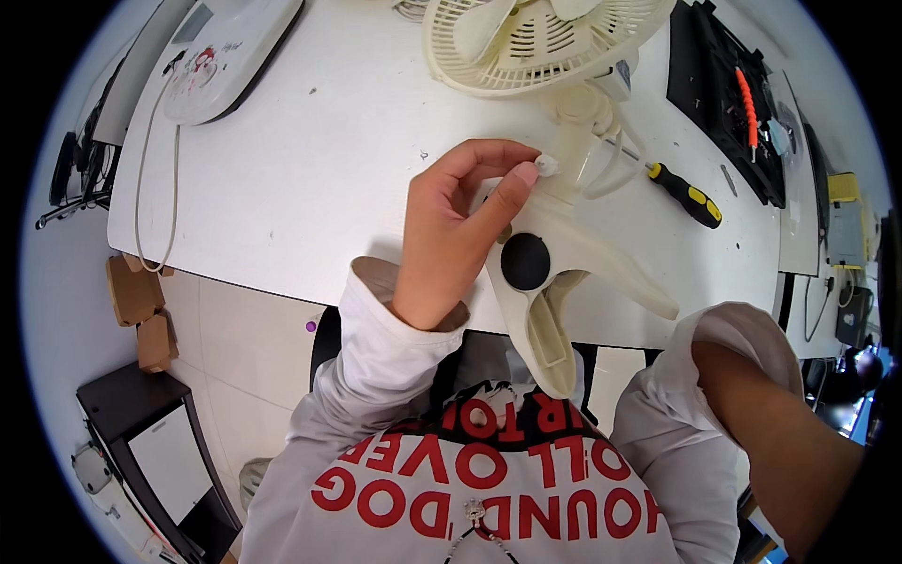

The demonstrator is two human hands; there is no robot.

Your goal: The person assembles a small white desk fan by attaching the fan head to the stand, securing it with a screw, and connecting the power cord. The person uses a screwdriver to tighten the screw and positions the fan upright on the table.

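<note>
A cream clip fan lies on the white table, its round grille at the far edge. Its large clamp base with a black round pad reaches toward me over the near edge. My left hand pinches a small white knob on the fan's neck between thumb and forefinger. My right forearm, in a pushed-up white sleeve, runs off to the lower right. The right hand itself is out of view.
A screwdriver with a black and yellow handle lies just right of the fan. Beyond it a black mat carries an orange-handled tool. A white device with a cable sits at the far left. Cardboard boxes stand on the floor.
</note>
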